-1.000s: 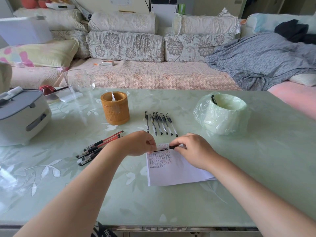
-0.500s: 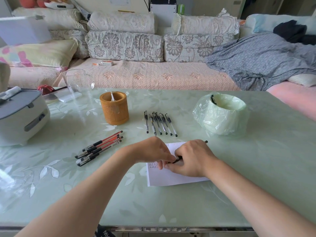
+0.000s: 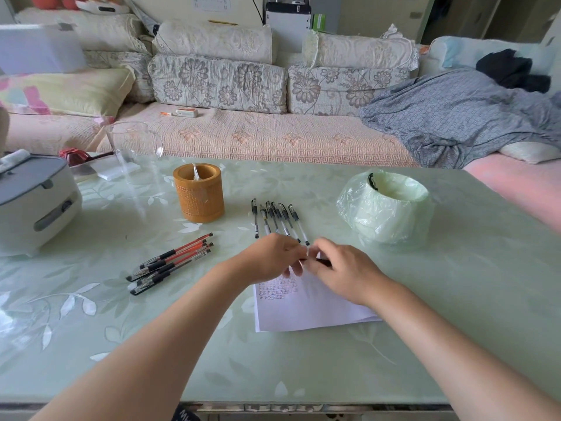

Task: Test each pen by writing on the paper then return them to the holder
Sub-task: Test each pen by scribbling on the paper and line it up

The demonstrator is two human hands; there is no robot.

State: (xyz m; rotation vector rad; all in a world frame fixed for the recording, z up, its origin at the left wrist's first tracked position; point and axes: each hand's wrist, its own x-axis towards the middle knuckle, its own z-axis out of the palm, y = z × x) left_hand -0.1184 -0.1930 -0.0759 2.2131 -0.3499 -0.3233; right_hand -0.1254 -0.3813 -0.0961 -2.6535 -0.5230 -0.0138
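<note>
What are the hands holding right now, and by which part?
A black pen: the right hand grips its barrel, the left hand pinches its other end.

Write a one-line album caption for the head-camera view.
Left hand and right hand hold a pen over the paper; black pens, red pens and a holder sit nearby.

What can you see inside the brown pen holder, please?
One slim pale item pokes up inside the pen holder; what it is, I cannot tell. Nothing else rises above its rim. Its wall hides the lower part and the bottom.
</note>
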